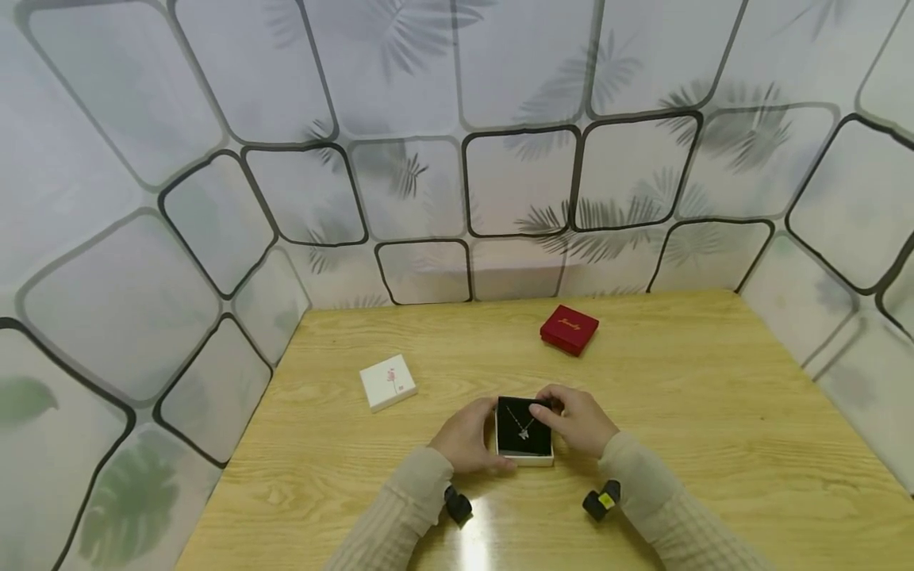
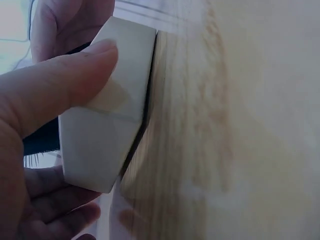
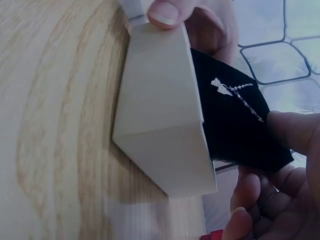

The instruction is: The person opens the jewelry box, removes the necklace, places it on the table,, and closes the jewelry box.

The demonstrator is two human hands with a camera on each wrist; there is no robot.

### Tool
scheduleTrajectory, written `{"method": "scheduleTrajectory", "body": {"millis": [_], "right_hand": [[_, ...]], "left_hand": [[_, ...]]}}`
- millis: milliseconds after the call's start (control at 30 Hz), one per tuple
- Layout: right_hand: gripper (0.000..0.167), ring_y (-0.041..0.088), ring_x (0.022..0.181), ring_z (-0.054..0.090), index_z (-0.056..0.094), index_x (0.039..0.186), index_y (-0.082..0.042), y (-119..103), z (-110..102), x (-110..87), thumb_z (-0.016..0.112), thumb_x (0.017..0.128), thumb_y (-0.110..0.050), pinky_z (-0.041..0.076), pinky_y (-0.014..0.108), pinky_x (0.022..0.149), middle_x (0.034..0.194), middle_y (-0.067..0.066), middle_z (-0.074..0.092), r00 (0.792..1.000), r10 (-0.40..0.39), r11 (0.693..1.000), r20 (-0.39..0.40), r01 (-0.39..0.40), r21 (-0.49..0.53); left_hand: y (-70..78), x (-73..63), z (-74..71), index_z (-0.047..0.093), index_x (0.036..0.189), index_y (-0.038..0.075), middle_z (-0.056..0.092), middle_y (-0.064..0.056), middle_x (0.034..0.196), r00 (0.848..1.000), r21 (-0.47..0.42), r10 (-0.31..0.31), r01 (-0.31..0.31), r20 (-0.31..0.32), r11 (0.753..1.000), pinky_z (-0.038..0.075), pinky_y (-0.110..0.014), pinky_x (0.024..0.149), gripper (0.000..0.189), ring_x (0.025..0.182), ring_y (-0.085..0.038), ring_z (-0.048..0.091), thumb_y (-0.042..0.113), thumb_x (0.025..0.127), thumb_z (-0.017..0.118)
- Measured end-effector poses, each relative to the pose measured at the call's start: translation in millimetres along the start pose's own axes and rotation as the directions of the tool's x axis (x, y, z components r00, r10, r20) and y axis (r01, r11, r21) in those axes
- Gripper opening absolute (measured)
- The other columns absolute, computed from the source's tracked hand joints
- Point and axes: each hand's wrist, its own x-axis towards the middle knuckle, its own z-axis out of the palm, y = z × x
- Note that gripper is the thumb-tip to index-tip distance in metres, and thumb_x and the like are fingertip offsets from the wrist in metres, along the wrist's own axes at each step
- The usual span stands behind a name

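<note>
My left hand grips a small white jewelry box on the table, its thumb along the near wall and its fingers round the left side. In the left wrist view the thumb presses on a wall of the box. A black jewelry insert stands tilted up out of the box in the right wrist view. My right hand pinches that insert at its raised edge, thumb on top and fingers beneath. Across the insert lies a silver necklace with a small sparkling pendant.
A white lid with a pink flower print lies to the left on the wooden table. Farther back, right of centre, sits a red box with gold lettering. Patterned cloth walls stand behind and beside the table.
</note>
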Motion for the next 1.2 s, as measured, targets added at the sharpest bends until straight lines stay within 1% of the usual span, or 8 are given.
{"method": "scheduleTrajectory", "body": {"millis": [133, 333, 467, 633, 733, 800, 1033, 1200], "right_hand": [[0.023, 0.016, 0.079, 0.051, 0.065, 0.102, -0.012, -1.1, -2.4, -1.0, 0.062, 0.094, -0.034, 0.044, 0.028, 0.068, 0.086, -0.002, 0.06, 1.0, 0.003, 1.0, 0.015, -0.003, 0.019], [0.024, 0.016, 0.08, 0.051, 0.065, 0.103, -0.011, -2.5, -6.7, 1.1, 0.061, 0.095, -0.034, 0.044, 0.03, 0.07, 0.086, -0.002, 0.06, 1.0, -0.003, 1.0, 0.012, 0.002, 0.017], [0.025, 0.017, 0.08, 0.051, 0.065, 0.103, -0.011, -3.5, -10.4, 3.1, 0.061, 0.095, -0.035, 0.043, 0.03, 0.068, 0.086, -0.001, 0.059, 1.0, -0.002, 1.0, 0.011, 0.002, 0.015], [0.027, 0.017, 0.08, 0.051, 0.065, 0.105, -0.01, -5.8, -14.3, 3.7, 0.06, 0.096, -0.035, 0.044, 0.03, 0.067, 0.088, 0.0, 0.061, 1.0, -0.006, 1.0, 0.021, 0.006, 0.02], [0.028, 0.017, 0.08, 0.052, 0.065, 0.105, -0.01, -6.6, -15.7, 3.6, 0.06, 0.096, -0.036, 0.045, 0.03, 0.066, 0.089, 0.0, 0.062, 1.0, -0.009, 1.0, 0.027, 0.009, 0.024], [0.028, 0.017, 0.08, 0.052, 0.065, 0.106, -0.01, -6.3, -16.3, 3.7, 0.06, 0.096, -0.036, 0.045, 0.03, 0.066, 0.09, 0.0, 0.062, 1.0, -0.007, 1.0, 0.027, 0.006, 0.028], [0.029, 0.018, 0.081, 0.052, 0.064, 0.107, -0.009, -8.0, -18.6, 3.6, 0.059, 0.096, -0.035, 0.046, 0.031, 0.067, 0.091, 0.001, 0.061, 0.999, 0.006, 0.999, 0.033, -0.007, 0.038], [0.029, 0.019, 0.082, 0.052, 0.063, 0.107, -0.009, -8.4, -19.9, 3.6, 0.057, 0.097, -0.036, 0.046, 0.031, 0.067, 0.092, 0.001, 0.061, 1.0, -0.005, 0.998, 0.03, 0.003, 0.062]], "left_hand": [[-0.9, 0.2, 1.2, 0.046, 0.139, 0.015, 0.053, -0.001, 0.133, 0.999, -0.024, -0.025, 0.026, 0.031, 0.999, 0.038, -0.034, 0.105, 0.096, 0.123, -0.016, 0.048, 0.044, 0.059, 0.091], [0.3, 1.7, -0.4, 0.034, 0.149, 0.016, 0.047, -0.002, 0.141, 0.997, -0.046, -0.053, 0.055, 0.055, 0.997, 0.034, -0.036, 0.108, 0.108, 0.129, -0.018, 0.043, 0.041, 0.06, 0.091], [2.0, 2.8, -2.7, 0.03, 0.15, 0.015, 0.044, -0.004, 0.144, 0.996, -0.038, -0.068, 0.07, 0.064, 0.997, 0.033, -0.037, 0.109, 0.111, 0.132, -0.019, 0.041, 0.041, 0.061, 0.091], [3.8, 1.9, -4.7, 0.026, 0.152, 0.015, 0.039, -0.004, 0.148, 0.992, 0.001, -0.108, 0.108, 0.057, 0.994, 0.033, -0.038, 0.109, 0.114, 0.134, -0.02, 0.038, 0.053, 0.062, 0.086], [6.7, 0.9, -6.9, 0.026, 0.152, 0.015, 0.041, -0.002, 0.145, 0.993, 0.0, -0.115, 0.115, 0.029, 0.993, 0.038, -0.038, 0.106, 0.108, 0.132, -0.019, 0.04, 0.062, 0.069, 0.076], [9.2, 1.1, -8.3, 0.028, 0.15, 0.012, 0.045, -0.003, 0.14, 0.995, -0.019, -0.099, 0.099, -0.002, 0.995, 0.041, -0.039, 0.103, 0.102, 0.127, -0.02, 0.044, 0.064, 0.074, 0.071], [16.6, 2.1, -10.2, 0.04, 0.142, 0.01, 0.057, -0.001, 0.117, 0.99, -0.125, -0.104, 0.092, -0.091, 0.988, 0.048, -0.04, 0.091, 0.081, 0.11, -0.021, 0.055, 0.058, 0.083, 0.066], [20.4, 5.6, -8.6, 0.053, 0.127, 0.013, 0.06, 0.004, 0.101, 0.986, -0.193, -0.107, 0.08, -0.131, 0.978, 0.049, -0.031, 0.079, 0.057, 0.096, -0.014, 0.058, 0.051, 0.087, 0.066]]}}
